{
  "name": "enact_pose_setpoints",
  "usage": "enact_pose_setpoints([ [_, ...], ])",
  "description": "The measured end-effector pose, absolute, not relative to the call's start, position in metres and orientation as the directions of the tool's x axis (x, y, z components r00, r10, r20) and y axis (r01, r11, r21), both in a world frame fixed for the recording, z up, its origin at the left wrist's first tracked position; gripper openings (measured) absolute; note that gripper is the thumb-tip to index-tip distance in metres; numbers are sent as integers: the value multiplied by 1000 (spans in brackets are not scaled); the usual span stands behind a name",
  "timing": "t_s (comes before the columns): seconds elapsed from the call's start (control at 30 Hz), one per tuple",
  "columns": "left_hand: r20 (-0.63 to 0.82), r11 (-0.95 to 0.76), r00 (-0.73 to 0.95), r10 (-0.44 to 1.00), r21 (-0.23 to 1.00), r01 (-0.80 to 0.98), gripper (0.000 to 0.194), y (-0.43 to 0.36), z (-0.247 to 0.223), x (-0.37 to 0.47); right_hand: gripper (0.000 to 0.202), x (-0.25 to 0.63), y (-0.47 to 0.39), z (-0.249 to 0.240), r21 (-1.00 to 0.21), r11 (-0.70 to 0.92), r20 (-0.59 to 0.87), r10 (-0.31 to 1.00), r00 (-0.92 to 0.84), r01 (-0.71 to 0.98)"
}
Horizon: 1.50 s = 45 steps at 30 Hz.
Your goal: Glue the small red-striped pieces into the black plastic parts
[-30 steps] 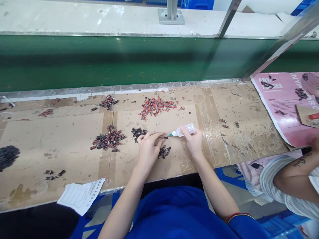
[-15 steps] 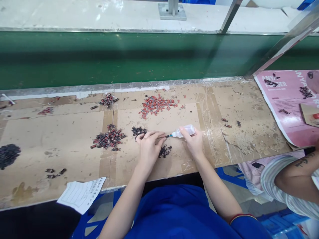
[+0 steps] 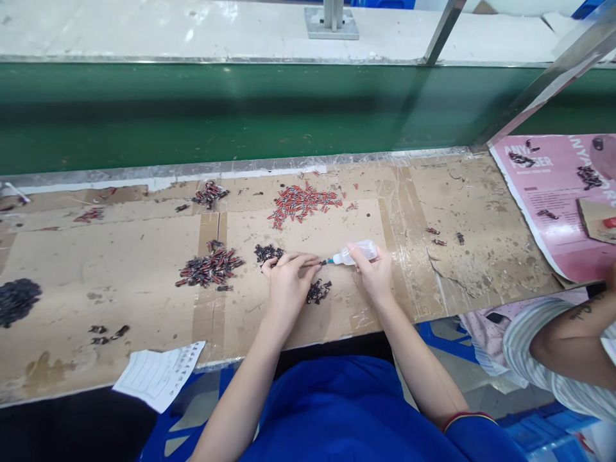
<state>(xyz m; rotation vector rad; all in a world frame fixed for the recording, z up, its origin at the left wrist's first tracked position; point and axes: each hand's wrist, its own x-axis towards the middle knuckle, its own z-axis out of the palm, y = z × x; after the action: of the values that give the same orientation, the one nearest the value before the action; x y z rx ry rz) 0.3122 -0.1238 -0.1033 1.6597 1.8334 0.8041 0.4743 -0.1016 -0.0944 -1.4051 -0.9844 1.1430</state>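
My left hand (image 3: 289,277) pinches a small black part (image 3: 323,262) between thumb and fingertips, above the cardboard. In my right hand (image 3: 376,274) is a clear squeeze bottle (image 3: 359,253), held tilted, its blue-green tip at the black part. A heap of small black parts (image 3: 268,253) lies partly behind my left fingers. Another dark heap (image 3: 318,292) sits just below the bottle tip. Farther back is a pile of small red parts (image 3: 304,201). Left of my left hand lies a pile of red-and-black pieces (image 3: 210,264).
Cardboard (image 3: 129,256) covers the bench. A green belt (image 3: 216,115) runs behind it. A paper sheet (image 3: 160,375) overhangs the front edge. More black parts (image 3: 18,301) lie far left. At right are a pink poster (image 3: 543,212) and another person's arm (image 3: 572,340).
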Motion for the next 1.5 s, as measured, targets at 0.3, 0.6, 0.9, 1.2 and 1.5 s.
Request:
enact_pose_setpoints([
  [0.3,-14,94,-119,993,703,705,6,-124,-100,315,31,475,-102,-98,-990,-129,-115,972,206,55],
  [0.6,57,15,-76,996,691,723,11,-123,-108,311,40,493,-100,-106,-958,-167,-123,974,189,235],
  [0.9,171,-67,-70,983,683,727,21,-129,-109,288,33,509,-45,-66,-424,65,203,979,25,903],
  [1.2,236,-142,-83,968,790,597,21,-132,-101,294,9,495,26,-79,-490,-30,-149,988,-50,871],
  [1.5,205,-100,-168,964,869,485,20,-129,-94,297,15,499,9,-88,-424,25,-55,997,-53,905],
])
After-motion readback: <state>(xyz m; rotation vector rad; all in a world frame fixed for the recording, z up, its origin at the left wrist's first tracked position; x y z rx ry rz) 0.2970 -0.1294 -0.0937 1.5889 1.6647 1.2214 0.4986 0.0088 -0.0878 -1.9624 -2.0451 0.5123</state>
